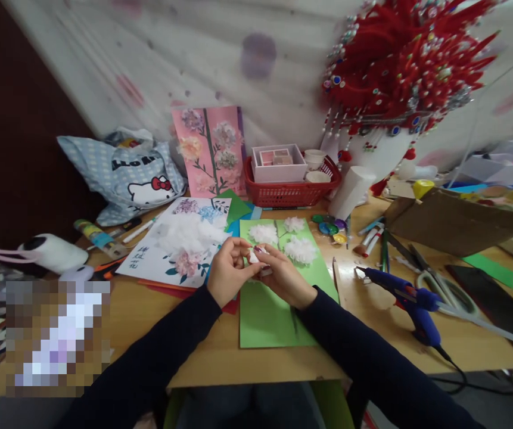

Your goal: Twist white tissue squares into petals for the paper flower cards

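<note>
My left hand (232, 269) and my right hand (285, 275) meet above a green sheet (267, 319). Between their pinched fingertips is a small white tissue piece (256, 256), partly hidden by the fingers. White tissue flowers (299, 249) lie on the upper part of the green sheet beside a dark painted stem. Left of my hands, a pile of white tissue (189, 234) rests on a white sheet (149, 259) that bears colourful flowers and dark writing.
A blue glue gun (410, 295), scissors (446, 289) and a dark phone-like slab (497, 304) lie at the right. Behind stand a red basket (283, 193), a pink flower picture (200, 179), a patterned bag (126, 179) and a red beaded headdress (399, 77).
</note>
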The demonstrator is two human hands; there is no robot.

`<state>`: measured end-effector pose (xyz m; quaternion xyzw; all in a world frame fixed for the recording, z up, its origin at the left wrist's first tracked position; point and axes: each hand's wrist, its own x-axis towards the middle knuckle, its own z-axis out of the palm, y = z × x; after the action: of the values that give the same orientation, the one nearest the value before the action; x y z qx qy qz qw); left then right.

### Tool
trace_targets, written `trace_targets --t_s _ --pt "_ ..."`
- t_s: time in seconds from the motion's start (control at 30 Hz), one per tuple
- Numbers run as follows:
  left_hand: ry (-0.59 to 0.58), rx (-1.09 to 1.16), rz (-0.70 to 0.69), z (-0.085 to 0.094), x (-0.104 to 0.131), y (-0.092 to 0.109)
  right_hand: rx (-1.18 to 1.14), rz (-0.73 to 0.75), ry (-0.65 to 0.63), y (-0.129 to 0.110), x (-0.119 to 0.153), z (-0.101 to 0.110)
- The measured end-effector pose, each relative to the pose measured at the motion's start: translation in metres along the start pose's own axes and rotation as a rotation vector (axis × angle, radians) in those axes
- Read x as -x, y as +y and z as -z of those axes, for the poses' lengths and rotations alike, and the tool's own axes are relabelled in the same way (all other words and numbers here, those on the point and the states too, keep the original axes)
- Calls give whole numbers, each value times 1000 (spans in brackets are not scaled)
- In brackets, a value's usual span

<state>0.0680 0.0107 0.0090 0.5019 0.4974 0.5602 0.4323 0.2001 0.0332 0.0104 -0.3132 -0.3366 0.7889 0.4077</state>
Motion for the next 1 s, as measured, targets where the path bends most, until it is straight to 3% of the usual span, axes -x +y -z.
trace_targets --t_s 0.23,0.5,0.8,1.0 --pt "-20 87 11 3 0 5 32 92 15 0 2 -1" --pt "-116 204 147 8 -6 1 106 192 -28 -1 4 1" --pt "-218 303 286 9 -9 -2 134 216 -68 -2 6 -2" --pt "-221 294 269 7 -5 1 77 177 -59 -2 6 -1"
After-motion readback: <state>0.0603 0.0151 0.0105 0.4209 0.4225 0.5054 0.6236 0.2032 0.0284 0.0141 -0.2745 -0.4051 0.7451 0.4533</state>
